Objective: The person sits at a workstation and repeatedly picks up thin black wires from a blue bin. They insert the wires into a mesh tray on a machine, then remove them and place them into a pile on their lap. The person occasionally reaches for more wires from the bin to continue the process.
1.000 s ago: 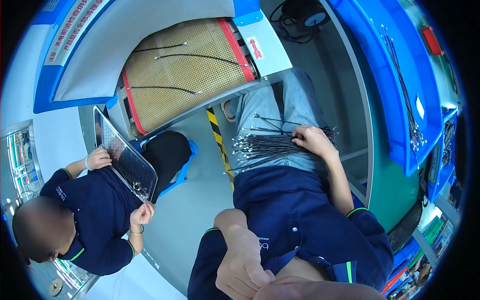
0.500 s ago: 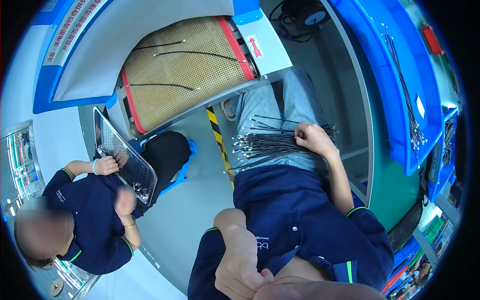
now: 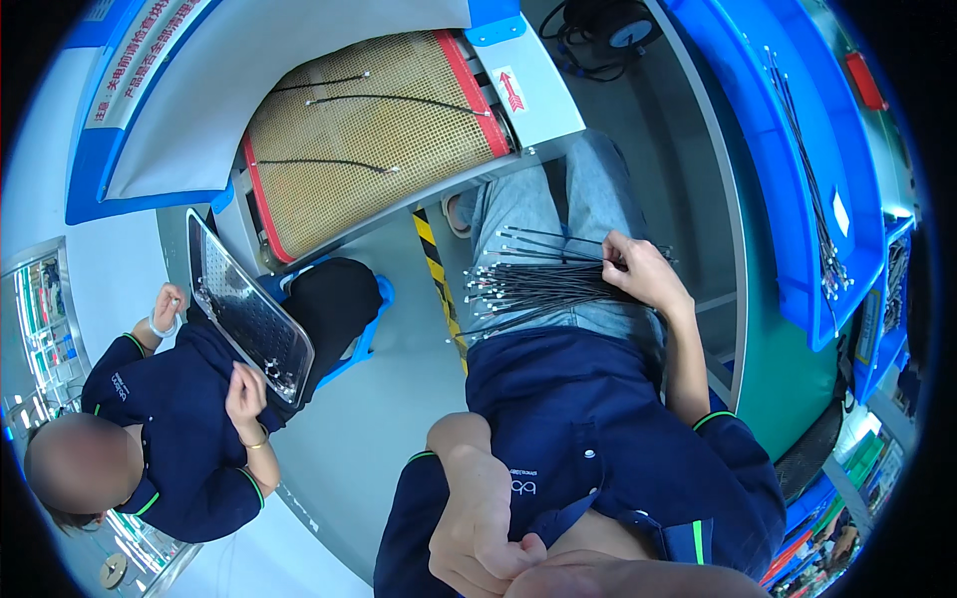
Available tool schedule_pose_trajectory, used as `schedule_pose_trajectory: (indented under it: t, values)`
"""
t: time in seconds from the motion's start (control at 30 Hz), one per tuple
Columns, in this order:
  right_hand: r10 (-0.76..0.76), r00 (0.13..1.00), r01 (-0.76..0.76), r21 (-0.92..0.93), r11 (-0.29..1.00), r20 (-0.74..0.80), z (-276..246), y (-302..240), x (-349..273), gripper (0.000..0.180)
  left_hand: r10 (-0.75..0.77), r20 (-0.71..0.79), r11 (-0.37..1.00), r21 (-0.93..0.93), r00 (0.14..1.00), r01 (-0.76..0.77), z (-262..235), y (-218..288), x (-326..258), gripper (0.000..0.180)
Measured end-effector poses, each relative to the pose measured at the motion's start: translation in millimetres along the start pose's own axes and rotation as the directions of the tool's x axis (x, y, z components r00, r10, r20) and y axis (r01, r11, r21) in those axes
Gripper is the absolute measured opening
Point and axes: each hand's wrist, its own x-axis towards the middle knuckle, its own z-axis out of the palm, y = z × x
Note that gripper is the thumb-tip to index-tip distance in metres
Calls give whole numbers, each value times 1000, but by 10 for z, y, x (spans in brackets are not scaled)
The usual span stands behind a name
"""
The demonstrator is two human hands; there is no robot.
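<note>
A thick bundle of thin black cables (image 3: 548, 286) with small pale connectors at the ends lies across my jeans-clad lap. My right hand (image 3: 643, 271) is on the right part of the bundle, its fingers curled and pinched on black cables there. Several cables lie slightly apart along the bundle's far side. My left hand (image 3: 478, 533) is raised close to my chin, with bent fingers drawn together. I see nothing in it, though part of the fingers is hidden.
A mesh conveyor belt (image 3: 369, 130) with red edges carries 3 black cables ahead. More cables lie in a blue bin (image 3: 797, 254) at the right. A co-worker (image 3: 179, 429) sits at the left with a dark perforated tray (image 3: 239, 299). Yellow-black tape (image 3: 431, 261) marks the floor.
My right hand has shifted slightly to the right and toward me on the bundle. My left hand stays put. The co-worker's one hand has come off the tray; the other has lowered beside it.
</note>
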Motion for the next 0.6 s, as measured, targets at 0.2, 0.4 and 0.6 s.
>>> schedule_pose_trajectory:
  t: [0.2,0.4,0.6]
  values:
    - [25,1000,-25,6,1000,7,-23,-1,-20,16,-90,43,992,-84,995,93,-28,81,25,22]
    - [-22,1000,23,69,997,-17,-160,-125,-66,15,-692,58,571,655,720,495,-295,252,-505,7]
    - [-80,994,90,130,987,-81,-262,-105,-112,14,-904,-275,-120,898,326,423,-802,-249,-1083,23]
